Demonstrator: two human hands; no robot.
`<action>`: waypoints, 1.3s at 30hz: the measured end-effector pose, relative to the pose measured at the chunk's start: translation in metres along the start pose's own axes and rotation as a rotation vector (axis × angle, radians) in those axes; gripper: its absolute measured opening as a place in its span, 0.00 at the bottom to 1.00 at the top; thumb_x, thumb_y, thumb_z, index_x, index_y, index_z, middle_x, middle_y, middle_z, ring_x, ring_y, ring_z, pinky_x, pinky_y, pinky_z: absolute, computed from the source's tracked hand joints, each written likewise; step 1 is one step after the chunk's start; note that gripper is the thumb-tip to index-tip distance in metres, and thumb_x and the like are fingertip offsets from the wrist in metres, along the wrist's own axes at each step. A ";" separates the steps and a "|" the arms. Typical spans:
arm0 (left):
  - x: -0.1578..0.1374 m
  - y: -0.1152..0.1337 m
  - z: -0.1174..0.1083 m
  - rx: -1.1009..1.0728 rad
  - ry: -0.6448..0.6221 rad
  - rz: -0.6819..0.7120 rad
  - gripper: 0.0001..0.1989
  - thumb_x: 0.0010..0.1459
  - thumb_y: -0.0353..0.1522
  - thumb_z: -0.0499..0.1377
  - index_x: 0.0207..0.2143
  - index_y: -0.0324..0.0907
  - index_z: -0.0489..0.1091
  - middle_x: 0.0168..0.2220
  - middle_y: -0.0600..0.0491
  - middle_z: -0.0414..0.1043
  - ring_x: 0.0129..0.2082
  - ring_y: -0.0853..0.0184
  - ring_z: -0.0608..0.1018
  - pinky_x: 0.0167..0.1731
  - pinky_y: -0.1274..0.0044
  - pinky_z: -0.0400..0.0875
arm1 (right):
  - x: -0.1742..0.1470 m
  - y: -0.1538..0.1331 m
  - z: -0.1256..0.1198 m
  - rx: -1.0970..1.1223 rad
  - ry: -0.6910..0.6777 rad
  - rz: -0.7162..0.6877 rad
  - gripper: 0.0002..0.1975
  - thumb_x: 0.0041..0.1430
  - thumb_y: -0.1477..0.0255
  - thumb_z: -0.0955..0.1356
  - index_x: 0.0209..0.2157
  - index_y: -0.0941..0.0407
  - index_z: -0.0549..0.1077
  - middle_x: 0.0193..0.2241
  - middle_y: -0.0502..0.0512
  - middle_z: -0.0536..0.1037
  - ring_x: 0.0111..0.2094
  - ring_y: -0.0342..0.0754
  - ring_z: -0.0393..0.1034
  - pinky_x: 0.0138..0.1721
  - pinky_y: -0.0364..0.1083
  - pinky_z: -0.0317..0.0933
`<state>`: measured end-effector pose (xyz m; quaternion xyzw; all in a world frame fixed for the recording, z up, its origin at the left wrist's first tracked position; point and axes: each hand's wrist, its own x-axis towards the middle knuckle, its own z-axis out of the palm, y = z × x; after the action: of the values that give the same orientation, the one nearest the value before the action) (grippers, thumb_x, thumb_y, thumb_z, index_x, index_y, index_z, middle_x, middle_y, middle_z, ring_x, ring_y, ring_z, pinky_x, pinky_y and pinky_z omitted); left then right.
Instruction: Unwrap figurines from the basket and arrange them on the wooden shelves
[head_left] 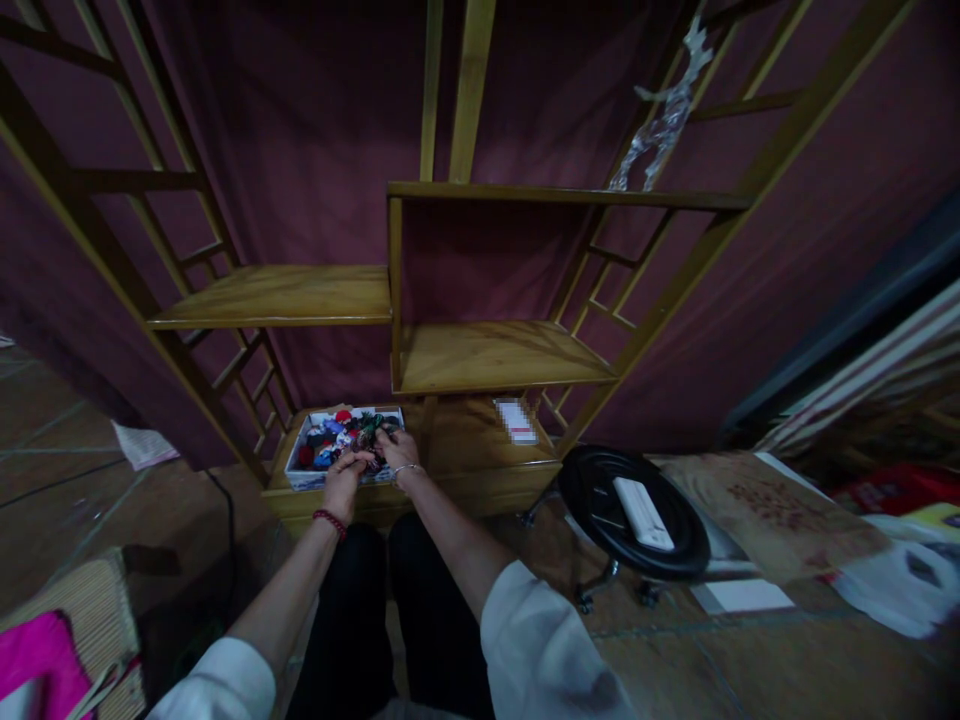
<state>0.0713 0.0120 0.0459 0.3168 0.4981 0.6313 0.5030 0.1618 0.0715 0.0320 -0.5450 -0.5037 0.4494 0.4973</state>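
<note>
A shallow white box (307, 480) sits at the left of the cabinet's low bottom shelf. It is full of small bundled pieces (326, 440) in red, blue, white, black and green; their kind is too small to tell. My left hand (348, 480), with a dark red bead bracelet at the wrist, is at the box's front edge, fingers pinched together. Over the box's right side is my right hand (397, 452), wearing a thin light bracelet, its fingers curled down among dark pieces. The two hands nearly meet, and what lies between their fingers cannot be made out.
Wooden shelves (300, 295) rise above the box. A card (516, 422) lies on the bottom shelf. At right stands a black wheeled stool (592, 490) bearing a long white box (643, 512). A clear figurine (664, 125) stands on a higher shelf. A cable (229, 530) runs along the left floor.
</note>
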 end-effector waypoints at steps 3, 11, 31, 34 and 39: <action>-0.009 0.004 0.001 -0.093 -0.010 -0.042 0.04 0.31 0.28 0.59 0.16 0.38 0.71 0.23 0.54 0.71 0.27 0.69 0.71 0.31 0.77 0.64 | -0.007 -0.004 -0.003 -0.066 0.046 -0.030 0.11 0.50 0.65 0.64 0.34 0.53 0.73 0.25 0.48 0.76 0.30 0.44 0.71 0.31 0.42 0.65; -0.025 0.024 -0.002 -0.251 0.146 -0.175 0.04 0.28 0.27 0.57 0.15 0.38 0.66 0.18 0.57 0.66 0.21 0.74 0.68 0.22 0.82 0.60 | -0.032 -0.015 -0.016 -0.153 0.070 -0.165 0.13 0.51 0.66 0.63 0.37 0.55 0.74 0.24 0.50 0.77 0.29 0.44 0.71 0.33 0.41 0.64; -0.052 0.048 0.012 0.011 0.125 0.152 0.11 0.41 0.39 0.60 0.21 0.39 0.66 0.23 0.58 0.67 0.26 0.72 0.69 0.31 0.80 0.62 | -0.077 -0.051 -0.044 -0.200 0.105 -0.335 0.17 0.53 0.69 0.62 0.46 0.51 0.68 0.39 0.50 0.75 0.36 0.45 0.70 0.40 0.43 0.64; -0.056 0.055 0.016 0.024 0.080 0.192 0.15 0.43 0.42 0.59 0.30 0.41 0.69 0.31 0.56 0.71 0.33 0.70 0.71 0.36 0.78 0.63 | -0.079 -0.051 -0.047 -0.199 0.118 -0.391 0.17 0.53 0.69 0.62 0.46 0.52 0.68 0.42 0.51 0.74 0.39 0.45 0.69 0.41 0.43 0.63; -0.064 0.066 0.023 0.073 -0.057 0.176 0.21 0.48 0.44 0.55 0.38 0.38 0.71 0.44 0.48 0.69 0.45 0.63 0.68 0.44 0.74 0.60 | -0.083 -0.059 -0.054 -0.204 0.163 -0.521 0.17 0.54 0.71 0.62 0.46 0.55 0.68 0.42 0.54 0.73 0.43 0.46 0.67 0.46 0.44 0.60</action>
<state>0.0902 -0.0418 0.1221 0.3952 0.4766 0.6452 0.4476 0.2022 -0.0160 0.0954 -0.4788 -0.6278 0.2085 0.5772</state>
